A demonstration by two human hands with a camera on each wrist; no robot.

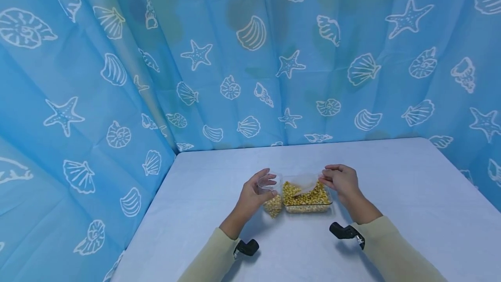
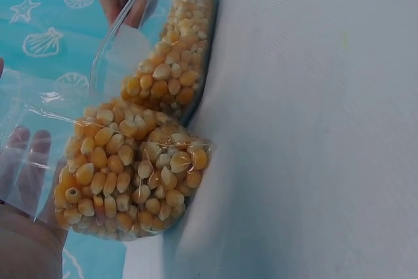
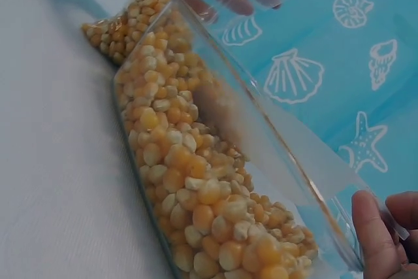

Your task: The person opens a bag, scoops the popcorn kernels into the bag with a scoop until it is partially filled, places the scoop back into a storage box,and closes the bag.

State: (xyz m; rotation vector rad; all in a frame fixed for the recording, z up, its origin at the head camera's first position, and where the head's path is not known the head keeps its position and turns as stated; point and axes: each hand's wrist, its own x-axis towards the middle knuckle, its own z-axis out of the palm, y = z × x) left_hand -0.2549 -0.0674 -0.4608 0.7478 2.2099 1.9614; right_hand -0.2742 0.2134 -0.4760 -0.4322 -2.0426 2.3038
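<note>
My left hand holds a clear plastic bag at its upper part, thumb and fingers spread around it, the fingers showing through the film. Yellow corn kernels fill the bag's lower part, which rests on the table. Close to the bag's right stands a rectangular glass container with more corn kernels heaped inside. Over the container's far right corner, my right hand pinches a translucent whitish plastic sheet-like piece. Its other end lies over the kernels; its full shape is hard to make out.
A white-covered table lies under everything. Behind it and along its left side hangs a blue curtain with white shell and starfish prints. A black wrist-worn device sits at each sleeve.
</note>
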